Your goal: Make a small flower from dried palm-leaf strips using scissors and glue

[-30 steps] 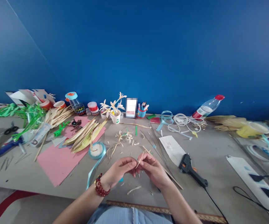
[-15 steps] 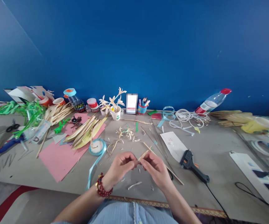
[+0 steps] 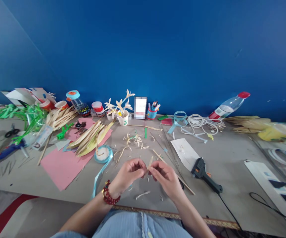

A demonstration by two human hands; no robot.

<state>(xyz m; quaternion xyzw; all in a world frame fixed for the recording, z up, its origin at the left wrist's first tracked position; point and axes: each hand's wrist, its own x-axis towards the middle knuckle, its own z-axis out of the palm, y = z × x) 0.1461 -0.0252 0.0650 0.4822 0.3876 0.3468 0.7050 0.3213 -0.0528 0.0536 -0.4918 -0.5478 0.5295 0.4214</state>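
A small pale strip of dried corn husk [image 3: 150,161] rises between my fingertips. My left hand [image 3: 130,175] pinches at its lower end, with a red bead bracelet on the wrist. Close beside it, my right hand [image 3: 166,178] pinches the same strip between thumb and forefinger. The strip's lower part is hidden by the fingers. Just beyond the hands lie husk flowers [image 3: 133,139] and curled husk scraps [image 3: 122,153]. A thin wooden stick [image 3: 187,187] runs slantwise behind my right hand. Below the hands rests a loose husk sliver [image 3: 143,195].
A black glue gun [image 3: 206,177] with a cord lies at right, near a white power strip [image 3: 262,178]. Left of my hands are a blue ribbon roll [image 3: 107,159], pink paper [image 3: 58,168] and a husk bundle [image 3: 86,138]. A cup [image 3: 123,119] of husk flowers stands by the wall.
The husk strip now points more upright; before, it leaned to the right. Both hands stay close together in nearly the same place, and the camera view has shifted slightly.
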